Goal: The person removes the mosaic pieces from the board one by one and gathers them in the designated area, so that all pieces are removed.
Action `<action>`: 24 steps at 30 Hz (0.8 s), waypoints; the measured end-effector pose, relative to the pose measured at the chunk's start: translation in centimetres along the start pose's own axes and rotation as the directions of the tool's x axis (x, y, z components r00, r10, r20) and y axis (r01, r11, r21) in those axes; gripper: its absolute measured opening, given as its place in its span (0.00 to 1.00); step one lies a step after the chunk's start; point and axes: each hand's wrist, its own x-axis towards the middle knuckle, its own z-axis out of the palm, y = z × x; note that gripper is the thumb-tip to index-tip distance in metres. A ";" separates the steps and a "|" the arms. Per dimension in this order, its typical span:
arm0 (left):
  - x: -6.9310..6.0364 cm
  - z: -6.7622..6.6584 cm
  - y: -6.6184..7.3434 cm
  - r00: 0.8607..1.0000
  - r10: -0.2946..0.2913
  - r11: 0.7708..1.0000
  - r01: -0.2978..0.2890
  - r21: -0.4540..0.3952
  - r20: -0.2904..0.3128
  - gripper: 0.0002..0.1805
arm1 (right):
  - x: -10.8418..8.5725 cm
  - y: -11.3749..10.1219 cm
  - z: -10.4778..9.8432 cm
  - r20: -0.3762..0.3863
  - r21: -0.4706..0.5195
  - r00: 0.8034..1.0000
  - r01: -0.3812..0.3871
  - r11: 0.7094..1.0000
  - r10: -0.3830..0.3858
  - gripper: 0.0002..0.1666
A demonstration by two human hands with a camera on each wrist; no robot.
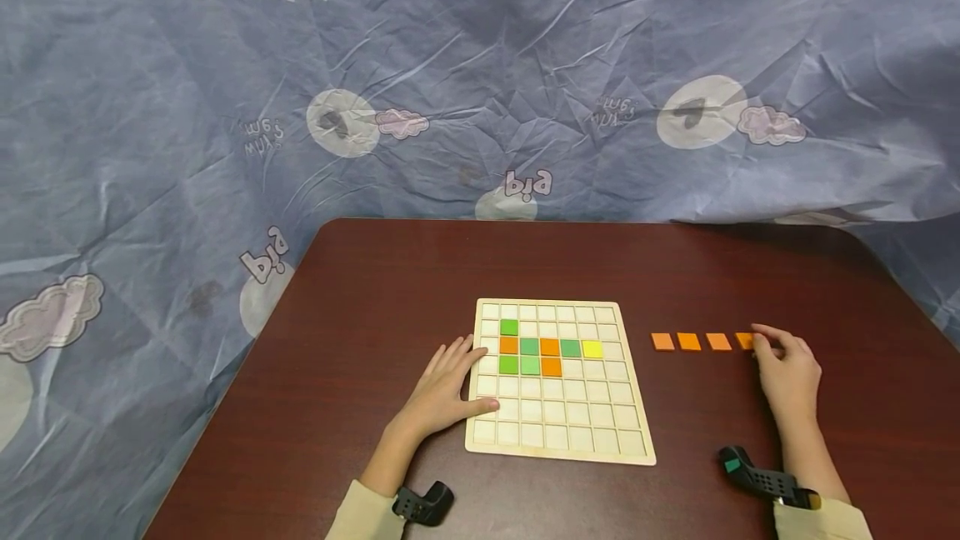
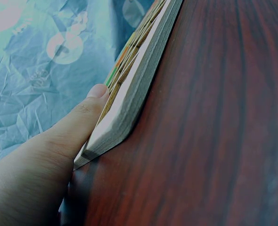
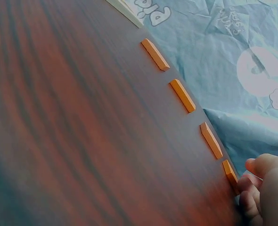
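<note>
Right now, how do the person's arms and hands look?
The left hand and right hand wear no gloves. The left sleeve and right sleeve are pale beige. The left band and right band are black; the right has a green mark.

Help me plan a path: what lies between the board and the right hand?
In the head view, four orange tiles lie in a row between the board and the right hand, the last one at the hand itself.

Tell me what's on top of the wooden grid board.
Nine green, orange and yellow tiles lie on the grid board. The left hand rests on the board's edge, covering whatever is directly beneath.
</note>
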 end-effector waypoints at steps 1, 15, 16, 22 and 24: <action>0.0 0.0 0.0 1.000 -0.001 1.000 0.001 -0.002 0.002 0.44 | 0.0 0.0 -0.1 0.008 0.006 1.000 -0.010 1.000 0.010 0.22; 0.1 0.0 0.0 1.000 0.001 1.000 -0.001 -0.005 0.004 0.44 | -1.0 -1.1 -0.5 0.078 0.198 0.997 -0.043 0.979 0.027 0.19; 0.0 0.0 0.0 1.000 -0.001 1.000 0.001 -0.007 0.005 0.44 | -1.1 -1.3 -0.4 0.073 0.222 0.997 -0.039 0.974 0.024 0.18; -0.1 -0.1 0.1 1.000 -0.008 1.000 0.008 -0.010 0.005 0.44 | -1.5 -2.9 0.4 0.044 0.325 0.999 0.008 0.946 -0.024 0.15; -0.1 -0.1 0.1 1.000 -0.008 1.000 0.008 -0.010 0.003 0.44 | -1.8 -3.5 0.6 0.062 0.322 0.996 0.043 0.946 -0.066 0.16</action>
